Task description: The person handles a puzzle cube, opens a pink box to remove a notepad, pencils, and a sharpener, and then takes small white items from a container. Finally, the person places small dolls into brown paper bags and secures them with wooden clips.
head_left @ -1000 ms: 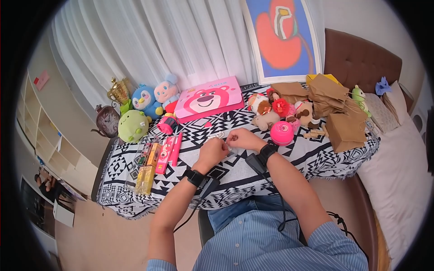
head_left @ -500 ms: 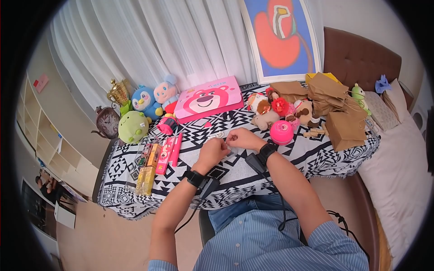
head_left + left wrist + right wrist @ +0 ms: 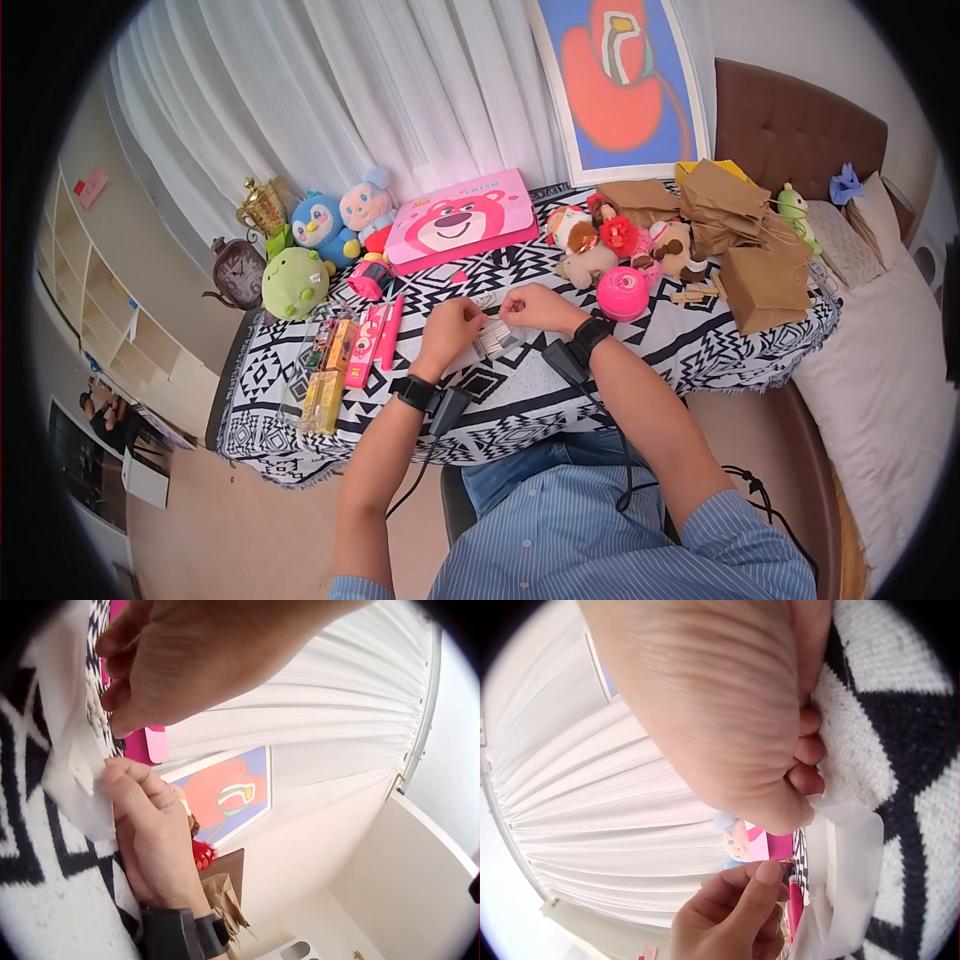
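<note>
A translucent plastic bag (image 3: 498, 340) with thin white pieces inside lies between the two hands over the patterned cloth. My right hand (image 3: 540, 307) pinches its edge between thumb and curled fingers; the right wrist view shows the frosted plastic (image 3: 866, 847) at those fingertips. To the left is my left hand (image 3: 455, 330), fingers bent and thumb against the index finger (image 3: 769, 871), a short way from the right hand. The bag overlaps the left hand's fingers in the right wrist view, and I cannot tell whether they hold any of it. Small white pieces (image 3: 484, 299) lie just beyond the hands.
A pink bear box (image 3: 465, 222) stands behind. Plush toys (image 3: 297, 283), pink packages (image 3: 368, 345) and yellow boxes (image 3: 322, 400) are left. At right are more plush toys (image 3: 590, 268), a pink round case (image 3: 623, 294), wooden pegs (image 3: 695, 294) and brown paper bags (image 3: 765, 290). Cables hang from both wrists.
My left hand has moved left and slightly up, away from the right hand, and more of the plastic bag shows between them. The right hand stays almost where it was.
</note>
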Tool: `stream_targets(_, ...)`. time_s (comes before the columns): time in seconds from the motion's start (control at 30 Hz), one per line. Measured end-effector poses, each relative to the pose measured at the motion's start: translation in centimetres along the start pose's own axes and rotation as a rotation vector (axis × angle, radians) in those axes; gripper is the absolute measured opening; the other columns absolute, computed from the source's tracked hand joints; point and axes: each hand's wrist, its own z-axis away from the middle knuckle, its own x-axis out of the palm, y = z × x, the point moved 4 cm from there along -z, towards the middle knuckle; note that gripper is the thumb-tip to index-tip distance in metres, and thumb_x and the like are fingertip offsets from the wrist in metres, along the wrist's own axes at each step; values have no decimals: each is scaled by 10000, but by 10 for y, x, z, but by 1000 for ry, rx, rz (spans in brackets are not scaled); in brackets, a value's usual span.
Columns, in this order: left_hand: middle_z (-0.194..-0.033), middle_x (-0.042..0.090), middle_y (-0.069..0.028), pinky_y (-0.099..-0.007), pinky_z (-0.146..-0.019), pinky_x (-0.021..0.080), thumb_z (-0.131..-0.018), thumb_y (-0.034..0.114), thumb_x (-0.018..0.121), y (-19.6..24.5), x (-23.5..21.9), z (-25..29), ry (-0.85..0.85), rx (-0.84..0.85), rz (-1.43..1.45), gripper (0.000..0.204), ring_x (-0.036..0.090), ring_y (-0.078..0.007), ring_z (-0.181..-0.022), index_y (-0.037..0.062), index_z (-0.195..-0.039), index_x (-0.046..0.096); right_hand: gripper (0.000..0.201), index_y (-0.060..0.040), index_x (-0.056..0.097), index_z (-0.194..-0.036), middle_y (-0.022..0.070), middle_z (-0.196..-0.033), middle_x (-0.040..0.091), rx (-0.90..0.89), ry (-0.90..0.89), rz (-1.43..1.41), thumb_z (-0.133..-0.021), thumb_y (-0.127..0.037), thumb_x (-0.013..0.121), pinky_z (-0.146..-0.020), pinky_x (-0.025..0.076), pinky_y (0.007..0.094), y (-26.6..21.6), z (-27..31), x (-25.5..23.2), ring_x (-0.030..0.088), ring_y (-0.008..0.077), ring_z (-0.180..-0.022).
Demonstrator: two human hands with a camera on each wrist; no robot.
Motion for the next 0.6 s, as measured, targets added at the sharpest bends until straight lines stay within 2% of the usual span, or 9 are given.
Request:
stream_targets(0.03, -733, 669, -144, -364, -641, 508, -748, 183, 692, -6, -4, -2, 22, -6, -19, 159, 656, -281, -694, 31, -797, 690, 160, -17, 689, -833, 78, -758, 677, 6, 5, -11, -741, -146, 664, -676, 494, 279, 0, 0, 0, 626, 153, -710)
stream_targets(0.17, -709, 666, -143, -347, -632, 508, -744, 169, 698, -25, -18, -5, 51, -63, 0, 158, 658, -255, -679, 15, -782, 689, 163, -14, 687, -830, 76, -764, 676, 10, 7, 7, -744, -151, 666, -680, 493, 275, 2, -1, 1, 622, 151, -708)
stream_targets(0.23, -719, 669, -131, -330, -626, 505, -744, 160, 705, -38, -26, -10, 49, -31, -34, 156, 651, -232, -657, 14, -798, 689, 167, -15, 687, -830, 77, -767, 674, 31, -23, 11, -746, -158, 670, -685, 493, 273, 2, -1, 0, 622, 148, -717)
stream_targets(0.33, -730, 663, -108, -317, -613, 499, -739, 151, 711, -47, -38, -12, -36, 2, 47, 163, 628, -202, -622, 8, -815, 687, 172, -13, 688, -829, 77, -762, 671, 15, -32, -47, -746, -164, 672, -688, 491, 272, 2, 0, 0, 622, 147, -722)
stream_targets(0.43, -730, 639, -27, -292, -591, 477, -767, 161, 723, -53, -49, -10, -265, -166, 213, 182, 584, -117, -647, 12, -865, 689, 173, -10, 687, -824, 79, -756, 668, 22, -27, -45, -745, -164, 672, -688, 489, 272, 6, -2, 1, 620, 144, -725)
stream_targets(0.5, -737, 635, -5, -274, -596, 461, -783, 167, 725, -59, -48, -6, -257, -212, 202, 188, 564, -94, -676, 22, -896, 688, 175, -11, 688, -825, 78, -755, 669, 25, -29, -54, -744, -165, 671, -687, 489, 272, 7, -2, 1, 620, 144, -722)
stream_targets(0.6, -766, 634, -4, -247, -642, 437, -777, 154, 735, -62, -37, -5, -211, -130, 209, 200, 539, -87, -699, 30, -926, 681, 177, -14, 689, -827, 74, -759, 671, 29, -25, -31, -743, -169, 669, -684, 488, 272, 5, -2, 0, 619, 143, -715)
